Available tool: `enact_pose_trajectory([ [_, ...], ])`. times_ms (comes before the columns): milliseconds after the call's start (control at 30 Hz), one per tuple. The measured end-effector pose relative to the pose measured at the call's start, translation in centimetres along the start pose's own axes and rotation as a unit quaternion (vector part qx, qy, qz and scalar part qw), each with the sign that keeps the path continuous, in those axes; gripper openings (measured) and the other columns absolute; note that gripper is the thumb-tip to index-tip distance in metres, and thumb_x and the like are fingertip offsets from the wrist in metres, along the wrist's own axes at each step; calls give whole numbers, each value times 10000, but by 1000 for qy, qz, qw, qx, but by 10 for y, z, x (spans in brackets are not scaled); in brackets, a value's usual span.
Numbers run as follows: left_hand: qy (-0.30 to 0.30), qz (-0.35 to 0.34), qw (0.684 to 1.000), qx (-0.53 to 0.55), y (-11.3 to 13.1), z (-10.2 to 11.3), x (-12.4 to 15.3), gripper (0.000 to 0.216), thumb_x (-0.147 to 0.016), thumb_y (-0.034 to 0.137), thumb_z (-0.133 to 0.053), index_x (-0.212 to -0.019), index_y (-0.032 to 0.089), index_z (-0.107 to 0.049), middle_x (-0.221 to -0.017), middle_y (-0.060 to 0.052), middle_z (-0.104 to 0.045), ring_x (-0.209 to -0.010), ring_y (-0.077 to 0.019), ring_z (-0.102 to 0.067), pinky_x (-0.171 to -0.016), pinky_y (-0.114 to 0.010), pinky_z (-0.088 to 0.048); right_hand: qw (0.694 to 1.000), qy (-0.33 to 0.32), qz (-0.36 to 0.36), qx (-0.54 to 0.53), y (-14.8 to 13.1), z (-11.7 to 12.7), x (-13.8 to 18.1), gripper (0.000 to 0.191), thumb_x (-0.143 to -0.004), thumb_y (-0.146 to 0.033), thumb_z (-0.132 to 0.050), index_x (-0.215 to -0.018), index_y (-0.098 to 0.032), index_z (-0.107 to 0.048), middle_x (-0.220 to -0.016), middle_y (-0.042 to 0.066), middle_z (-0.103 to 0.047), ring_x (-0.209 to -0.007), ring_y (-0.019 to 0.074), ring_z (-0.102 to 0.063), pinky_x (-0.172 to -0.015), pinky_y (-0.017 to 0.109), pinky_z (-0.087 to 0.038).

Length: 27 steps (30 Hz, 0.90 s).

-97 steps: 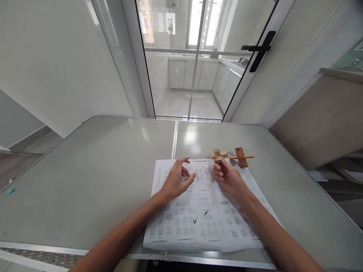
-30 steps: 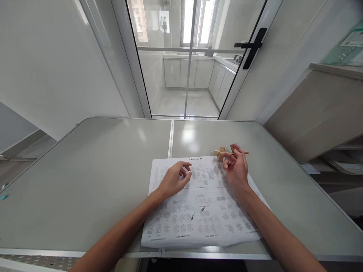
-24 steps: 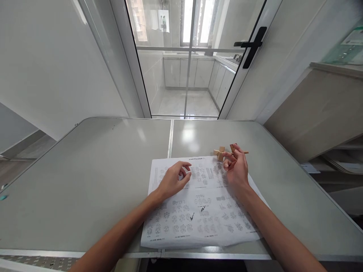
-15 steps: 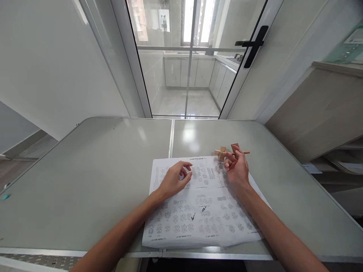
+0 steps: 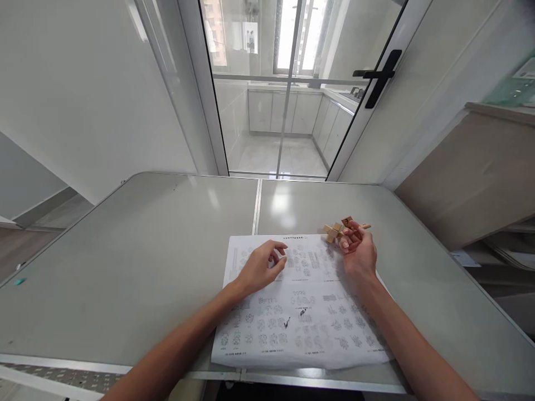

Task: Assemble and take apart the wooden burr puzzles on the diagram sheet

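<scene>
Here the right hand [image 5: 359, 253] fingers curl over a wooden piece [image 5: 349, 224]; left hand [image 5: 261, 267] loosely open on the unreadably printed sheet [image 5: 301, 328]

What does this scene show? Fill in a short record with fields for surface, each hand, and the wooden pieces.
surface: grey table with a printed diagram sheet lying on it
left hand: resting on the sheet, fingers curled, holding nothing
right hand: at the sheet's far right corner, fingers curled by the wooden pieces; grip unclear
wooden pieces: a pale cross-shaped puzzle and a darker block with a dowel, partly hidden behind the right hand
</scene>
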<state>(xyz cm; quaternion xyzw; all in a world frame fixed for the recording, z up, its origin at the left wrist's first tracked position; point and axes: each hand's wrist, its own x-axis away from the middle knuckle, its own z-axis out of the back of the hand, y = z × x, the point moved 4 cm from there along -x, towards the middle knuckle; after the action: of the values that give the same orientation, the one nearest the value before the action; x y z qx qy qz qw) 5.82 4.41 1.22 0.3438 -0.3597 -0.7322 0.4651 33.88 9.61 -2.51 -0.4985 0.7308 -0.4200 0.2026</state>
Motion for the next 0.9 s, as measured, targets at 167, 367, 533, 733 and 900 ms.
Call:
enact_pose_trajectory([
  [167, -2, 2, 1000, 0, 1, 0, 0, 237, -993, 321, -609, -1205, 230, -665, -1081, -40, -738, -804, -157, -657, -782, -328, -561, 1000, 16, 20, 4, -5, 1, -1, 210, -852, -392, -751, -930, -218, -664, -722, -32, -684, -461, 89, -523, -386, 198, -437],
  [367, -2, -5, 1000, -3, 0, 0, 0, 233, -996, 330, -606, -1196, 227, -666, -1093, -50, -742, -806, -160, -662, -787, -338, -570, 994, 6, 95, 59, -19, -9, 10, 196, -888, -418, -715, -891, -235, -646, -690, -24, -671, -491, 105, -533, -406, 199, -433],
  [533, -1, -10, 1000, -4, -1, 0, 0, 224, -997, 334, -595, -1183, 230, -664, -1083, -49, -742, -799, -161, -661, -780, -339, -568, 974, -60, 175, 128, -30, -34, 39, 205, -925, -440, -714, -893, -249, -650, -679, -30, -648, -513, 107, -534, -459, 209, -430],
  [733, -2, -11, 1000, -7, 3, -1, 0, 216, -994, 318, -600, -1176, 222, -667, -1054, -49, -742, -808, -166, -676, -766, -329, -564, 957, -180, 154, 167, -26, -48, 62, 305, -950, -473, -690, -777, -223, -660, -639, -6, -589, -527, 134, -527, -478, 264, -416],
  [900, -8, -15, 1000, 0, 4, -1, 1, 279, -993, 368, -629, -1235, 230, -650, -1084, -62, -739, -852, -182, -677, -794, -354, -566, 949, -269, 63, 149, -15, -50, 69, 372, -919, -493, -717, -686, -226, -604, -573, -9, -552, -467, 147, -513, -436, 281, -406],
])
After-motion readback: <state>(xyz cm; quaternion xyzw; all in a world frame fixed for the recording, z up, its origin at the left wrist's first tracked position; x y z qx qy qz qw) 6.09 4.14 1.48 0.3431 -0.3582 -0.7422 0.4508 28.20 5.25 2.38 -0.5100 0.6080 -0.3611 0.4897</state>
